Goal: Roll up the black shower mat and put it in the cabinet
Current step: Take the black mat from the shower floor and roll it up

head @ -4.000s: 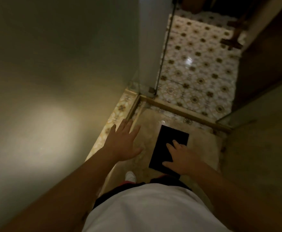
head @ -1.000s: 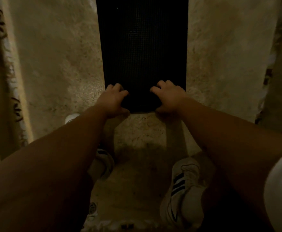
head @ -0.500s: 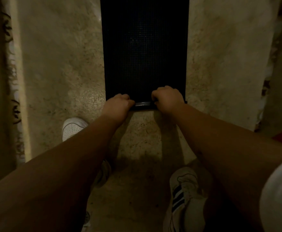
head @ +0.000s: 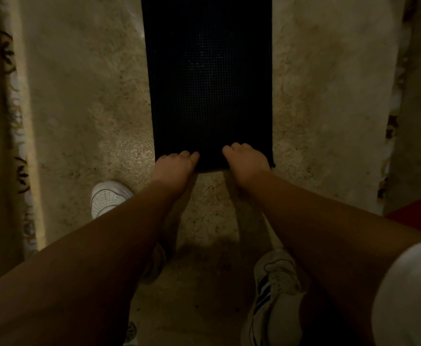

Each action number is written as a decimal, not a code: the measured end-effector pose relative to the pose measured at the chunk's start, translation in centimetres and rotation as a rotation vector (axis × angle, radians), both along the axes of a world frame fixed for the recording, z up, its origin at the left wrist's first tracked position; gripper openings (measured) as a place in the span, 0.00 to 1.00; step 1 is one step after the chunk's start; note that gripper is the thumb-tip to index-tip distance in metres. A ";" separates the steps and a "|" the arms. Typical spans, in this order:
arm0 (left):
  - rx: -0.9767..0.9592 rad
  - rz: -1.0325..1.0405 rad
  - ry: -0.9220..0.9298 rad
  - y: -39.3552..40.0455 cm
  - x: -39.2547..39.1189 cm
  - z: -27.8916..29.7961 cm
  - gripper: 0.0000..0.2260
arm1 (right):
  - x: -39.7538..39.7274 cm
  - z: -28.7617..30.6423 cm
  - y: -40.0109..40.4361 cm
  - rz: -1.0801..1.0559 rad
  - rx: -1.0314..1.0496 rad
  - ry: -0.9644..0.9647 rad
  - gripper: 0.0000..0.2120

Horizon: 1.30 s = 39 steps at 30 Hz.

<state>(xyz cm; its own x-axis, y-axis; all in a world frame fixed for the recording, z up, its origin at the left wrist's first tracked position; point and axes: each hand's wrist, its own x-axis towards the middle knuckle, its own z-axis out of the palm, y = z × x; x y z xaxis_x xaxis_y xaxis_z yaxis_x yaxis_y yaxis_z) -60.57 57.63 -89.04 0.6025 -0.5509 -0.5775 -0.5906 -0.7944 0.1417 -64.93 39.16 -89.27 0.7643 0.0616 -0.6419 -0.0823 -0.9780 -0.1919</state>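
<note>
- mat point(head: 208, 78) flat on the floor point(head: 84, 96)
- left hand point(head: 175, 164) and right hand point(head: 245, 159) both curled round the mat's near edge, side by side

The shower mat point(head: 208, 78) is laid flat on the floor point(head: 79, 101), in the middle, and it runs away from the person up to the top edge of the view. Floor is seen on both sides of the mat. Its near end is held by both hands: the left hand point(head: 175, 164) at the left part of that end, the right hand point(head: 246, 159) at the right part, with a gap between them. Two shoes are set on the floor nearer than the mat. The left shoe point(head: 108, 197) is placed left of the left arm. The right shoe point(head: 274, 293) is found closer, under the right arm. A patterned strip point(head: 17, 136) is seen along the far left, and another one point(head: 391, 121) at the far right.
</note>
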 end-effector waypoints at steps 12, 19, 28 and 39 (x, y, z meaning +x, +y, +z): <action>-0.042 0.031 -0.133 0.4 -0.2 -0.3 0.17 | -0.2 0.0 -0.5 -0.025 0.019 -0.007 0.23; -0.129 -0.031 -0.148 0.4 0.3 0.2 0.20 | 0.0 -0.6 -1.0 -0.032 0.040 -0.019 0.19; -0.009 0.025 -0.098 -0.4 -1.4 -0.4 0.24 | 0.4 -0.6 -1.2 -0.018 0.042 -0.003 0.17; -0.006 0.062 -0.004 -0.8 -0.2 -0.6 0.21 | 1.2 0.3 -0.8 0.030 0.010 0.093 0.20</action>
<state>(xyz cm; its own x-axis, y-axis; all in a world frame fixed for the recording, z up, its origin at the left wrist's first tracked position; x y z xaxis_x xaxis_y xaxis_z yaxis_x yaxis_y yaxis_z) -60.74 56.84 -89.65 0.6379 -0.5159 -0.5718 -0.5411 -0.8286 0.1440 -63.69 38.38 -89.02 0.6995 0.0904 -0.7089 -0.0713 -0.9782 -0.1950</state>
